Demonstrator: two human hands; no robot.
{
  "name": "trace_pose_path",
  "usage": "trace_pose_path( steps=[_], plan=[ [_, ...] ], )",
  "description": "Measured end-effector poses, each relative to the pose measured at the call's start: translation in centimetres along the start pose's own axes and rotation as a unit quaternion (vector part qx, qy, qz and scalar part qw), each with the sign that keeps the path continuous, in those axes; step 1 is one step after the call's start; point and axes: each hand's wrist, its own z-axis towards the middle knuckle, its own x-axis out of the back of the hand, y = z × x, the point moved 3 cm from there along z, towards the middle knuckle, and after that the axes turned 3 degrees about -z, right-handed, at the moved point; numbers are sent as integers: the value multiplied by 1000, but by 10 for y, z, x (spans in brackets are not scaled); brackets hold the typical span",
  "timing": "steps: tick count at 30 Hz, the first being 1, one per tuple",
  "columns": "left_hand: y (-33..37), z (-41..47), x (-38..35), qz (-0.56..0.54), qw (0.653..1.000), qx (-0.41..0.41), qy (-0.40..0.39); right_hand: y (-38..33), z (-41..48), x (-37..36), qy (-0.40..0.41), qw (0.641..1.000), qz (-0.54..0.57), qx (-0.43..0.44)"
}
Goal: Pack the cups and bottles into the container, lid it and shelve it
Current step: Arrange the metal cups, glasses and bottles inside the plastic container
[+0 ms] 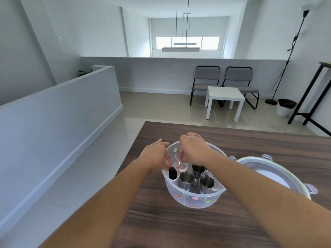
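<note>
A round clear container point(195, 199) with coloured dots stands on the dark wooden table point(179, 226). Inside it stand three steel cups point(186, 179) upright, a black-capped bottle point(172, 173) at the left wall, and clear glass cups point(181, 165) with red markings. My left hand point(155, 155) rests on the container's left rim, its fingers curled at a clear cup. My right hand point(194, 149) reaches into the container from above, with its fingers pinched on a clear cup. The round white lid point(274, 174) lies flat to the right of the container.
The table's left edge runs close beside the container, and a low white half wall point(62, 108) stands beyond it. Across the tiled floor are two grey chairs point(223, 81), a small white side table point(224, 101), a white bin point(285, 107) and a black floor lamp point(290, 56).
</note>
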Motion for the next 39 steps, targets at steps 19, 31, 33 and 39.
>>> trace_pose_path(
  steps=[19, 31, 33, 39],
  plan=[
    [3, -2, -1, -16, 998, 54, 23, 58, -24, 12, -70, 994, 31, -79],
    [-2, -10, -4, -83, 989, 94, 83, 40, -4, -11, -111, 987, 30, -115],
    [-1, -9, -5, -81, 989, 95, 82, 38, 0, -13, -89, 988, 40, -117],
    [-1, -8, -5, -83, 989, 97, 76, 32, 5, -13, -54, 990, 48, -123]
  ],
)
